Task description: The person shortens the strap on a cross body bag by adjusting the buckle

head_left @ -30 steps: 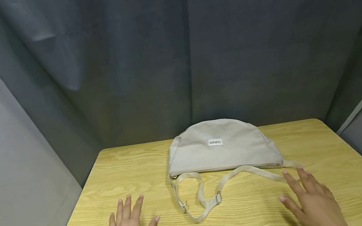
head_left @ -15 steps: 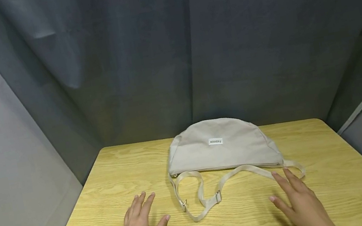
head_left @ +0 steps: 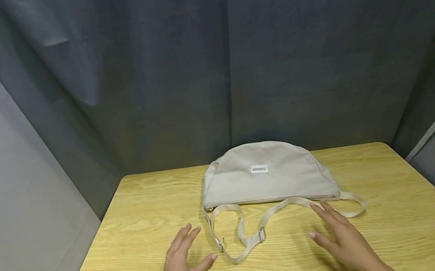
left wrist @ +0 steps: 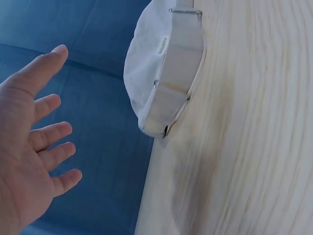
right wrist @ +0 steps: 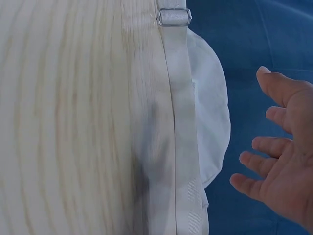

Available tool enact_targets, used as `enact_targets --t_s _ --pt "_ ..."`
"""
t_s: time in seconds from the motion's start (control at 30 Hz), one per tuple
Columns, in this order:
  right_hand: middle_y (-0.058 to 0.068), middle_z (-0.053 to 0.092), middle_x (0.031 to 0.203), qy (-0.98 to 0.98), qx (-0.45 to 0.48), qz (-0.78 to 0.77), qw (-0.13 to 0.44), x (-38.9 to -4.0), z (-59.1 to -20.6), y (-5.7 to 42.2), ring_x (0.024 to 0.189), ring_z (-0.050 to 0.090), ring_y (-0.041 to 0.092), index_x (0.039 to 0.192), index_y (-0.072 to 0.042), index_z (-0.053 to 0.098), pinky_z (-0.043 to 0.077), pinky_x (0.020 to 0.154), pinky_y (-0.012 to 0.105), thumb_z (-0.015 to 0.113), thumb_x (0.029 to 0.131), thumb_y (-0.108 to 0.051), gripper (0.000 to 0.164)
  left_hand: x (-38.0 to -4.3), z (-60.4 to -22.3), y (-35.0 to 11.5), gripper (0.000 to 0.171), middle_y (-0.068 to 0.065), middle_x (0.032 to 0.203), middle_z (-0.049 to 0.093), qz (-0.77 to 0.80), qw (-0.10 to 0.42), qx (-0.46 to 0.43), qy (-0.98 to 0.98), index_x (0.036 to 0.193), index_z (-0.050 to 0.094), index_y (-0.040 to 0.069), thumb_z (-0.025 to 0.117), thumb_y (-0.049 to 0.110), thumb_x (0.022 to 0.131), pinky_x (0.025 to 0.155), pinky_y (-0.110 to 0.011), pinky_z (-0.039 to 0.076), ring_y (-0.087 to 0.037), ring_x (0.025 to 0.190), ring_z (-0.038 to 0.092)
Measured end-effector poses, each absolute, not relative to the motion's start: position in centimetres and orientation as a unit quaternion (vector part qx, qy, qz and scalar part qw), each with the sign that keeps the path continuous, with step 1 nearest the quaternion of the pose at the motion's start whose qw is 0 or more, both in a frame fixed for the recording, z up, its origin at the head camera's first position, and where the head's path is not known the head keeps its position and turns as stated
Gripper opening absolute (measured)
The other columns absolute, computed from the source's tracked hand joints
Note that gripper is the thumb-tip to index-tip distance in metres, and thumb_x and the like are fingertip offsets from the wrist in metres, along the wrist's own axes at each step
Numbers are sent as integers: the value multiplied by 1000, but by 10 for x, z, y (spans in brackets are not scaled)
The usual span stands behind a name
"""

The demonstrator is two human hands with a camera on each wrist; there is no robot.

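A pale beige half-moon shoulder bag lies near the back of the table, its straight zipped side toward me and a small white "FASHION" label upside down on its front. Its webbing strap snakes over the wood in front, with metal buckles on it. My left hand hovers left of the strap, fingers spread and holding nothing. On the other side my right hand is held over the table, also with nothing in it, its fingertips overlapping the strap in the head view. Both wrist views show loosely extended fingers apart from the bag.
The light wood-grain table has rounded back corners. Dark grey-blue curtain hangs right behind it, and lighter grey cloth panels stand at the left and right.
Both hands have moved inward toward each other, the left one rightward and the right one leftward. The bag and its strap stay where they were.
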State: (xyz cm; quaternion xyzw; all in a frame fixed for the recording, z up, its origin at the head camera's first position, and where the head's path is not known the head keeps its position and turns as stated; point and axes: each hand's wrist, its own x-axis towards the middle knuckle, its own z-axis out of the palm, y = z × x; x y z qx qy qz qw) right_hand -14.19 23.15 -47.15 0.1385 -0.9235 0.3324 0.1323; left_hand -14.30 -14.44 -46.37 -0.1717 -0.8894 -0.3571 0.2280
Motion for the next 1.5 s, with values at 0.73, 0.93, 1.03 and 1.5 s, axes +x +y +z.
enact_targets --t_s 0.73,0.93,1.03,1.5 --pt "20 43 137 -856 196 477 34 -183 -485 196 123 38 42 138 -10 43 38 89 59 72 81 -16 64 -169 -479 -106 57 -5 129 52 -484 116 -227 -837 122 58 7 80 26 72 95 -53 36 -31 120 45" --pt "20 42 138 -830 207 518 -6 -190 -487 186 125 35 42 137 -8 45 36 91 59 70 82 -13 60 -174 -486 -97 55 -3 125 55 -494 88 -233 -833 120 59 7 79 26 73 97 -49 36 -27 118 48" --pt "19 43 137 -818 204 537 -19 -193 -491 184 126 35 41 134 -5 48 36 91 60 70 83 -10 56 -177 -489 -91 52 -1 123 58 -494 77 -236 -833 119 61 10 80 22 72 96 -45 38 -23 116 50" --pt "21 36 141 -788 223 570 -65 -213 -505 177 130 28 40 132 -2 50 46 88 42 66 84 -3 50 -189 -498 -65 40 -2 119 59 -496 22 -232 -837 116 64 13 76 18 78 90 -45 44 -24 113 52"
